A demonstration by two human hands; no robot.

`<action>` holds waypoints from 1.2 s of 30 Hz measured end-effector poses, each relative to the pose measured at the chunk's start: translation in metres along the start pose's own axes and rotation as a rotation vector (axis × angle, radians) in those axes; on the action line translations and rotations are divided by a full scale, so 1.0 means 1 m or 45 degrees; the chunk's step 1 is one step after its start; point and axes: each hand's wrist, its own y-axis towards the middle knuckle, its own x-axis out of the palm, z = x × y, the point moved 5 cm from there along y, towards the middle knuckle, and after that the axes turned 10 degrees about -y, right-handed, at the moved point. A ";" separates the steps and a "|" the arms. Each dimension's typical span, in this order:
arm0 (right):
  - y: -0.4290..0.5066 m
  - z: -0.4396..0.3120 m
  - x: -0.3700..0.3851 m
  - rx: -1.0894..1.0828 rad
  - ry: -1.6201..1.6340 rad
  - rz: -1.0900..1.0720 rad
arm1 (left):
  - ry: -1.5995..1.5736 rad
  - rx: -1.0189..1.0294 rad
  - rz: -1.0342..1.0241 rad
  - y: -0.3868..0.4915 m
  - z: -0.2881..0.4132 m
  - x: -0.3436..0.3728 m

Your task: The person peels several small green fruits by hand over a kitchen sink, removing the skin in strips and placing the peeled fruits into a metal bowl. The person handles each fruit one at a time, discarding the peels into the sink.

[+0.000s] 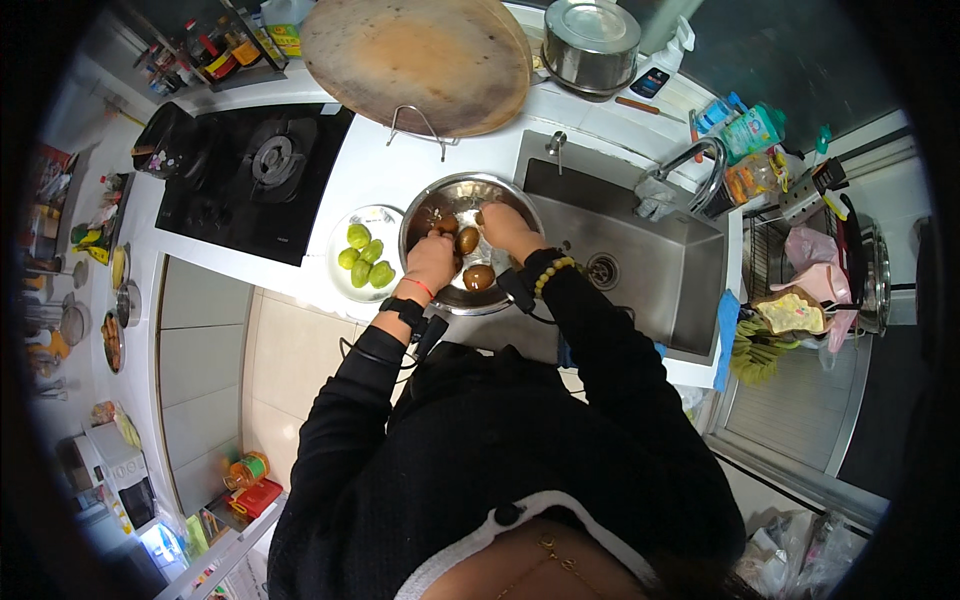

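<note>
A round stainless steel bowl (529, 214) stands at the counter edge beside the sink, with several brown, wet, egg-like round items (478, 277) inside it. My left hand (432, 262) reaches into its left side, fingers curled around or against a brown item. Inside the upper right part of the bowl is my right hand (508, 227), its fingertips bent down near the metal; whether it holds something is hard to see. Just left of the bowl, a white plate (340, 281) carries several green, peeled-looking fruits or vegetables (381, 274).
A steel sink (626, 202) with a faucet (709, 169) lies to the right. Behind the bowl are a wire stand (415, 112), a large round wooden board (420, 60) and a lidded metal pot (591, 49). A black gas hob (255, 195) with a wok (169, 142) is at left.
</note>
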 end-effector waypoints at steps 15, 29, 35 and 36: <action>-0.133 0.010 -0.073 -0.378 2.419 0.069 | -2.212 0.126 -0.035 -0.005 0.100 -0.010; -0.223 0.113 -0.068 0.096 1.285 0.767 | -1.717 0.408 0.131 -0.007 0.195 0.033; -0.267 0.113 -0.104 -0.086 0.847 0.931 | -1.320 0.418 0.239 -0.010 0.218 0.045; -0.271 0.114 -0.107 -0.096 0.801 0.944 | -1.258 0.419 0.254 -0.011 0.222 0.044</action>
